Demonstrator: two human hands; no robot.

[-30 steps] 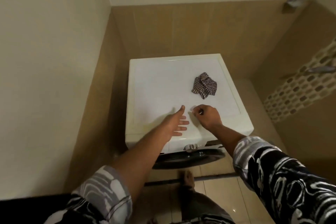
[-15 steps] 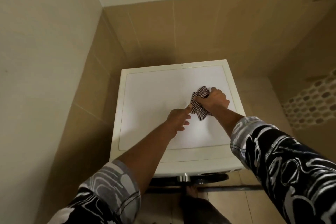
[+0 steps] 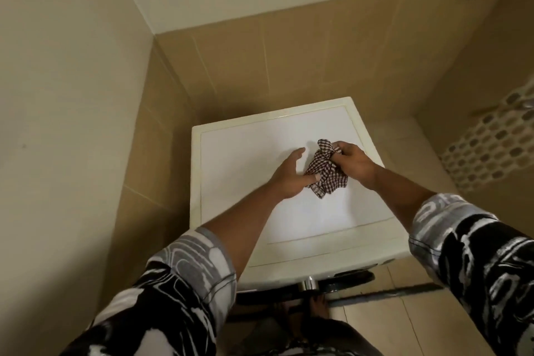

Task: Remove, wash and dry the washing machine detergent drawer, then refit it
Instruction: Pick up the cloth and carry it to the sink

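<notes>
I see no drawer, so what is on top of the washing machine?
A crumpled checked cloth, held by the right hand and touched by the left hand. The patch of white lid under cloth and hands is covered.

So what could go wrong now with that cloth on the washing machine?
The checked cloth is bunched up and only the right hand grips it, while the left hand just touches its edge, so it might slip onto the washing machine top or the floor. Also, the dark door sticks out in front, close to a bare foot, so a shin could bump it.
</notes>
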